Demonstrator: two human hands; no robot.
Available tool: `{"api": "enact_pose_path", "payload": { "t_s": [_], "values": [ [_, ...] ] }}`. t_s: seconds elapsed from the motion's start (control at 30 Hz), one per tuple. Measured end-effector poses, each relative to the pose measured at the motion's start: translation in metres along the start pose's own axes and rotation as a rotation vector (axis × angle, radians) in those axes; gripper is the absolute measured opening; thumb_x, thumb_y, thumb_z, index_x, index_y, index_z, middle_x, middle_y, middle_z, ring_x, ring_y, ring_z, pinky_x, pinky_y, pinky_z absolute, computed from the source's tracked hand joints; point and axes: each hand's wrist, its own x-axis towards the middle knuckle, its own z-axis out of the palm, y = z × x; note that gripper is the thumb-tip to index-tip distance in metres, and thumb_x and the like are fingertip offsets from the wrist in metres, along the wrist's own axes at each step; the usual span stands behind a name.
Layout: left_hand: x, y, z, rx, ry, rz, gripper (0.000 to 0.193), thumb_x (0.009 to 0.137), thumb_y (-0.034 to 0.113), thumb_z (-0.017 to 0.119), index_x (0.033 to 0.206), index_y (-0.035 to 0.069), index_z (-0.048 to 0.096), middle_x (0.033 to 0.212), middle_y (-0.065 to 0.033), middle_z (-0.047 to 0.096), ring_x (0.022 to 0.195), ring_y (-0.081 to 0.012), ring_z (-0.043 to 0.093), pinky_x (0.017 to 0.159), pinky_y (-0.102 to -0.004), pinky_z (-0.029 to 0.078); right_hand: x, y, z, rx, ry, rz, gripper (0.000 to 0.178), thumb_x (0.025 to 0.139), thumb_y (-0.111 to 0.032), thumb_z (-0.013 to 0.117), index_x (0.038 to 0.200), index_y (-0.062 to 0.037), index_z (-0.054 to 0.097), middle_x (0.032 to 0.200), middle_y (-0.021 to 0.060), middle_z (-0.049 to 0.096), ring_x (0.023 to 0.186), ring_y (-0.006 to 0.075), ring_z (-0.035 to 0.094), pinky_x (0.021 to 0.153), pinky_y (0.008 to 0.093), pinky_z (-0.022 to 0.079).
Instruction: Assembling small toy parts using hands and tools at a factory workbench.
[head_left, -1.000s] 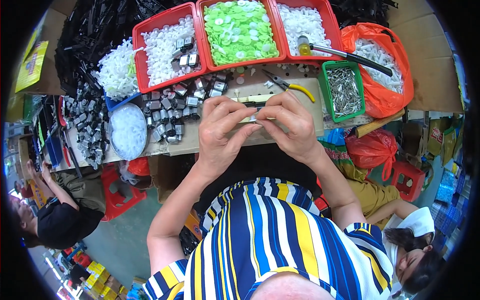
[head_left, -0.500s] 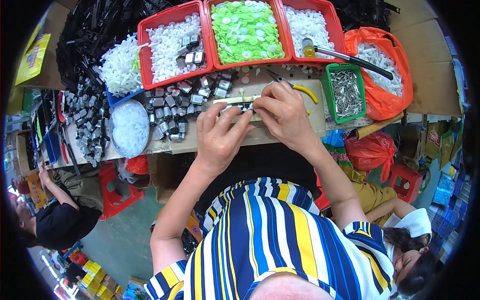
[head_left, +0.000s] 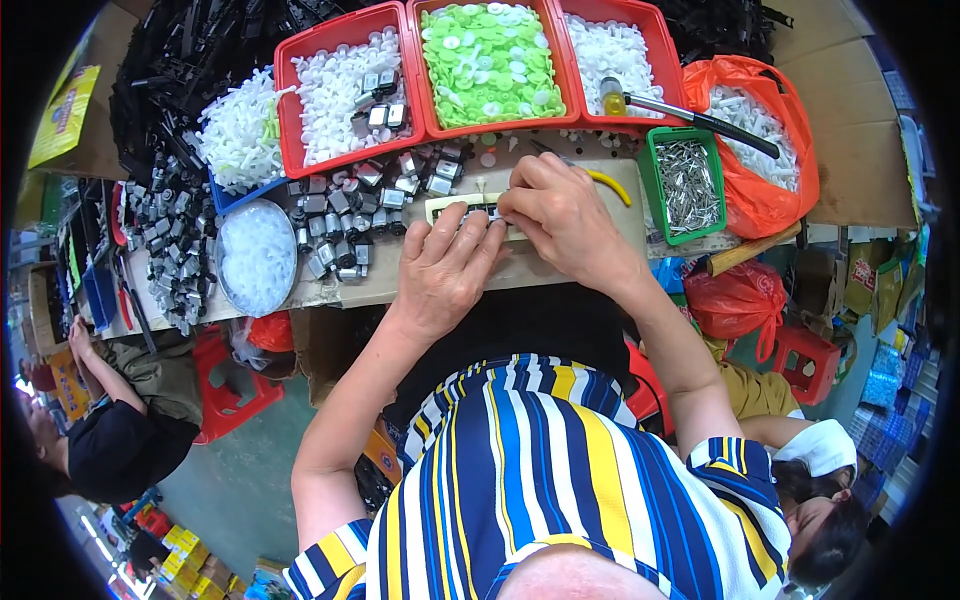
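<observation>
Across the crowded bench (head_left: 385, 286), the left hand (head_left: 445, 275) and right hand (head_left: 566, 222) have now settled at the pale block (head_left: 435, 207), centring work there, fingertips bunched, any pinch hidden from view.

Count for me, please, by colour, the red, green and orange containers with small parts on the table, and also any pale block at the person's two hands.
Red trays: 3
Green basket: 1
Orange bag: 1
Pale block at the left hand and right hand: 1
Total: 6
</observation>
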Motion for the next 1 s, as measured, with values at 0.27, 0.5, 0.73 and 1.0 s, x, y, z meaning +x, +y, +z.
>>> {"api": "enact_pose_path", "payload": {
  "t_s": [0.27, 0.5, 0.73, 1.0],
  "values": [
    [0.006, 0.004, 0.001, -0.046, -0.002, -0.021, 0.035, 0.077, 0.018, 0.081, 0.11, 0.011, 0.072, 0.113, -0.0037, 0.062, 0.112, -0.0259, 0.055, 0.089, -0.0404, 0.04, 0.001, 0.007, -0.003, 0.004, 0.035, 0.024, 0.006, 0.081, -0.008, 0.07, 0.084, -0.0035, 0.069, 0.096, 0.0086, 0.059, 0.097, 0.0282, 0.058, 0.078, 0.0434, 0.045],
    [0.002, -0.002, 0.0, -0.015, -0.013, 0.007, 0.033, 0.081, 0.019, 0.079, 0.112, 0.009, 0.072, 0.113, -0.0044, 0.063, 0.113, -0.0249, 0.056, 0.089, -0.0411, 0.04, -0.005, 0.006, -0.004, -0.144, -0.06, -0.177, 0.012, 0.076, -0.01, 0.068, 0.086, -0.0039, 0.07, 0.102, 0.0072, 0.06, 0.104, 0.0264, 0.057, 0.083, 0.0416, 0.048],
    [0.005, -0.001, 0.002, -0.041, 0.007, 0.025, 0.031, 0.082, 0.019, 0.079, 0.11, 0.009, 0.073, 0.112, -0.0053, 0.063, 0.113, -0.027, 0.057, 0.09, -0.0414, 0.04, -0.02, 0.016, -0.017, -0.16, -0.035, -0.158, 0.015, 0.078, -0.009, 0.067, 0.093, -0.0051, 0.068, 0.105, 0.0092, 0.061, 0.106, 0.0274, 0.059, 0.086, 0.0425, 0.049],
    [0.005, -0.002, 0.002, -0.057, 0.007, 0.009, 0.029, 0.082, 0.02, 0.079, 0.108, 0.008, 0.073, 0.11, -0.0057, 0.063, 0.112, -0.0273, 0.057, 0.091, -0.0418, 0.038, -0.054, 0.097, -0.142, -0.82, 0.25, 0.382, 0.034, 0.09, -0.015, 0.068, 0.122, -0.0078, 0.062, 0.116, 0.0125, 0.062, 0.114, 0.0317, 0.058, 0.094, 0.0542, 0.047]
  ]
}}
